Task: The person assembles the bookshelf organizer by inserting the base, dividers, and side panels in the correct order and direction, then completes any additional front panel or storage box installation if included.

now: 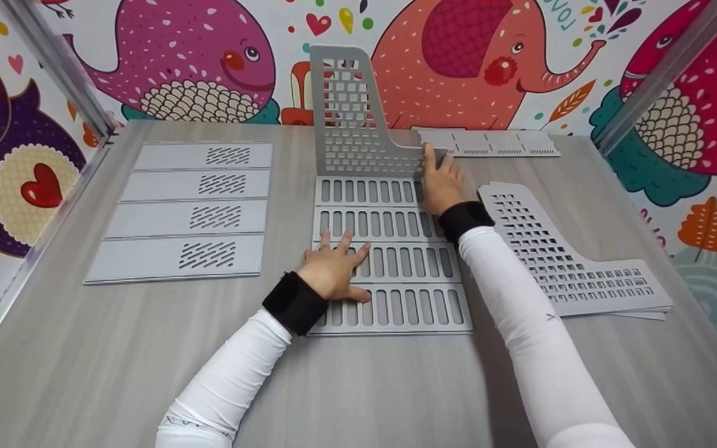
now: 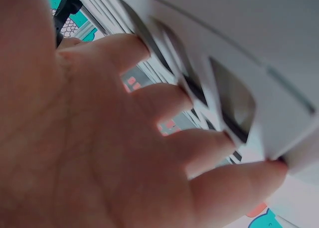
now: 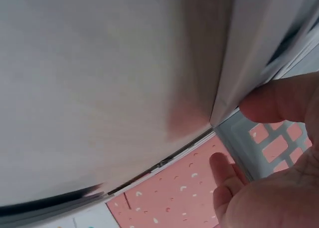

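Note:
A grey slotted plastic panel of four hinged-looking sections lies flat on the table. At its far end stands a grey perforated side panel, upright and tall on the left, low on the right. My left hand rests with spread fingers on the left part of the slotted panel; in the left wrist view its fingertips touch the slotted face. My right hand holds the low right end of the side panel. The right wrist view shows the right thumb at the slotted panel's edge.
On the left lies a grey four-section panel with slanted slots. Flat perforated side panels are stacked at the right, beside my right forearm. A narrow sectioned panel lies at the table's back edge, near the patterned wall.

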A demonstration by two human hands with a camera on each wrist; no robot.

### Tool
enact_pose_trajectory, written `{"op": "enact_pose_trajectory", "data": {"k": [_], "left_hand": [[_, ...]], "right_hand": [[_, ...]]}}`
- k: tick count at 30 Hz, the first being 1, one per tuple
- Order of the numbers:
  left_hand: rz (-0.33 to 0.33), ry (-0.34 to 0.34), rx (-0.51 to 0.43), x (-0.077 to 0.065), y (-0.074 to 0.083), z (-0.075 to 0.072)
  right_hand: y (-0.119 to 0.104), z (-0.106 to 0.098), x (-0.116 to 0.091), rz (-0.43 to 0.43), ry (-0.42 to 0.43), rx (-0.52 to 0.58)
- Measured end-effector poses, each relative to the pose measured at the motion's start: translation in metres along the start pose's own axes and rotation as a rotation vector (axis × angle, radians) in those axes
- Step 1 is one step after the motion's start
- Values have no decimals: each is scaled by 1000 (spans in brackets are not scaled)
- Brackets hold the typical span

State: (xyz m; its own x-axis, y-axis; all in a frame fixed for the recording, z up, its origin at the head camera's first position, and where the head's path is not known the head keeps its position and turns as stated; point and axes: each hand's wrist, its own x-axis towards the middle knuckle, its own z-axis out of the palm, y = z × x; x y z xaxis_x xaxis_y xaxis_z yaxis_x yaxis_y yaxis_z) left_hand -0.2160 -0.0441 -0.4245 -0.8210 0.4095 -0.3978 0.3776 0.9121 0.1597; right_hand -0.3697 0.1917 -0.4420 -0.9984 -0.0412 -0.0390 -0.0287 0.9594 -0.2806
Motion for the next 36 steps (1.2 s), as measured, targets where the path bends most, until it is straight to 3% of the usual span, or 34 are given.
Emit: {"op": "enact_pose_trajectory", "data": {"k": [11,18,22,26,30,33,36], "left_hand": [[-15,-15,-4,2,1,1],[-16,-10,-9,3,5,-2],[-8,-14,7,4,8,-4],[3,-16,4,4,9,-4],[-8,-7,-3,3,7,-4],[-21,-3,-1,2,4,-3],[-22,0,2,2,2,-2]], "right_hand": [[4,-2,1,-19,3,12],[23,-34,-17,-84,-125,76],[52,-53,-35,-94,-151,128],[97,-65,-55,19,-145,96],[133,-77,-72,187,-263,52],[149,-85,-78,213,-378,72],[158,-89,-80,200,-434,93]]}}
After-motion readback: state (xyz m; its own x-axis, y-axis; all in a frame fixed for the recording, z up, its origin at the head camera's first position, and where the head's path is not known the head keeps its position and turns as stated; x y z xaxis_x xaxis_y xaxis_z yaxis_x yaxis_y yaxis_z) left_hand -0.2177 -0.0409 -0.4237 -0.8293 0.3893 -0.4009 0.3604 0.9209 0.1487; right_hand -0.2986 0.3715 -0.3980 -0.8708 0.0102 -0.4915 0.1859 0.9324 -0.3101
